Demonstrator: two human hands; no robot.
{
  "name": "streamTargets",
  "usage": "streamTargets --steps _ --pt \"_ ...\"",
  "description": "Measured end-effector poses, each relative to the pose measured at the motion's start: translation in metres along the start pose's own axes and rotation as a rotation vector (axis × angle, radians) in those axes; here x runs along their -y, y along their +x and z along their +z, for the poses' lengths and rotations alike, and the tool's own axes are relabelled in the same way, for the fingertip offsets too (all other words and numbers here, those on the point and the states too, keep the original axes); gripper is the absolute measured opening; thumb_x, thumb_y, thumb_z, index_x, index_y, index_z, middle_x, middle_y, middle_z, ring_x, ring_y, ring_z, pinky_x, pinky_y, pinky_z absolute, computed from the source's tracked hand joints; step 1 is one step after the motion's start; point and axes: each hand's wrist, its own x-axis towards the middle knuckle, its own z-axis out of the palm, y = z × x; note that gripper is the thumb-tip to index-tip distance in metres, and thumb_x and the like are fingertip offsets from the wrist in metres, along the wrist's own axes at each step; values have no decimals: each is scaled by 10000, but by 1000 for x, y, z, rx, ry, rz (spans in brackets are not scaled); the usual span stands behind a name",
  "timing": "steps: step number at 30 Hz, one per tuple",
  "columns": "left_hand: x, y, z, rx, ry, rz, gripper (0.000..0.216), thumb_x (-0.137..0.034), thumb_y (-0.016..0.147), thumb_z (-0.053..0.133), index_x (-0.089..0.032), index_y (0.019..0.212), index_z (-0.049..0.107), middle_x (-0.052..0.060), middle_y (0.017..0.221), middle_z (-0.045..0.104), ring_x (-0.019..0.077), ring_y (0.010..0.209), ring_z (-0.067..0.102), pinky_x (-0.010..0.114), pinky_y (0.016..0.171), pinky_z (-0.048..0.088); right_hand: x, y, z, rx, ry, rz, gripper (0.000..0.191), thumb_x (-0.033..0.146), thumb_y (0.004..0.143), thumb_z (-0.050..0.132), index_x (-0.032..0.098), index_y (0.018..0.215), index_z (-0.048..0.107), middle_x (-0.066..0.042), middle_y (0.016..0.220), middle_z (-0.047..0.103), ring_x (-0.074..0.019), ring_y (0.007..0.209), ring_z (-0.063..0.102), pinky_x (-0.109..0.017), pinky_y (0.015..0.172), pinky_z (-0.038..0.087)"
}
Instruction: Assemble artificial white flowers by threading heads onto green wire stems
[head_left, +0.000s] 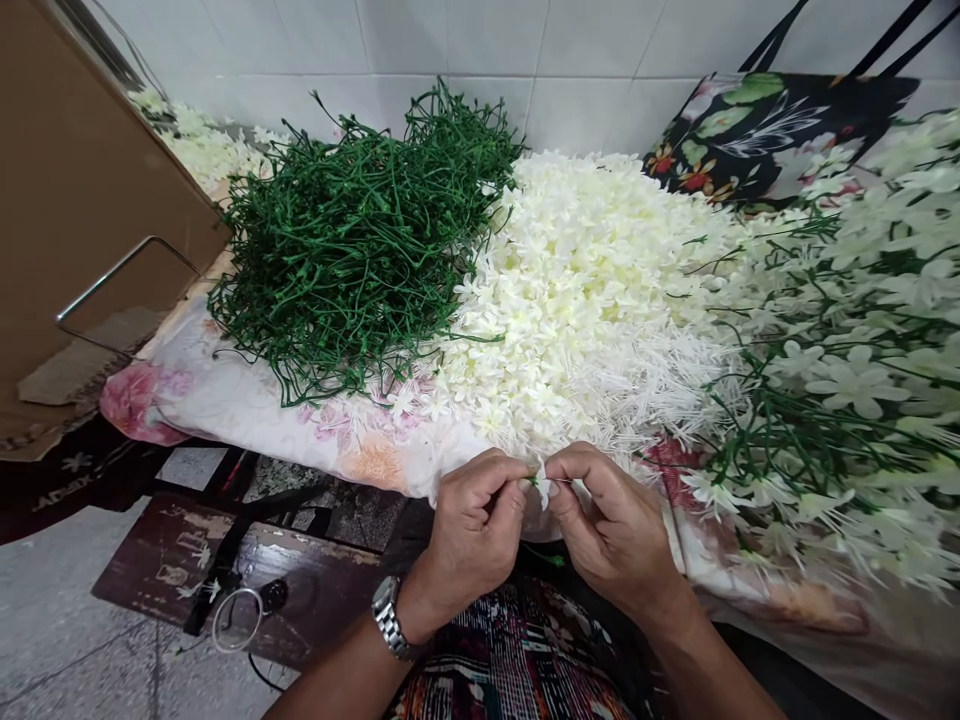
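My left hand (474, 530) and my right hand (611, 525) meet low in the middle, fingertips pinched together on one small white artificial flower (541, 482) with a bit of green stem. A silver wristwatch (390, 618) sits on my left wrist. Just beyond my fingers lies a big heap of loose white flowers (592, 290). To its left is a tangled pile of green plastic stems (360, 240). At the right lie assembled sprays of white flowers on green stems (847, 370).
The piles rest on a floral cloth (225, 400). A brown cardboard sheet (67, 190) with a metal handle leans at the left. A dark flowered bag (757, 130) stands against the white tiled wall. A low dark wooden board (300, 590) lies on the floor.
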Motion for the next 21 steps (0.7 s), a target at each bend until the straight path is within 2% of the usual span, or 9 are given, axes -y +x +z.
streamTargets --steps 10,21 --pt "2 1 1 -37 7 -17 194 -115 800 455 -169 653 569 -13 546 529 94 501 446 210 491 379 -1 0 6 -2 -29 12 152 66 809 457 207 850 495 6 662 544 -114 582 544 -215 521 461" --pt "1 1 3 -40 35 -41 239 -102 795 447 -173 572 496 -35 518 440 85 487 397 207 478 341 1 3 7 14 -66 13 148 71 815 446 213 834 482 13 638 532 -116 569 550 -215 506 456"
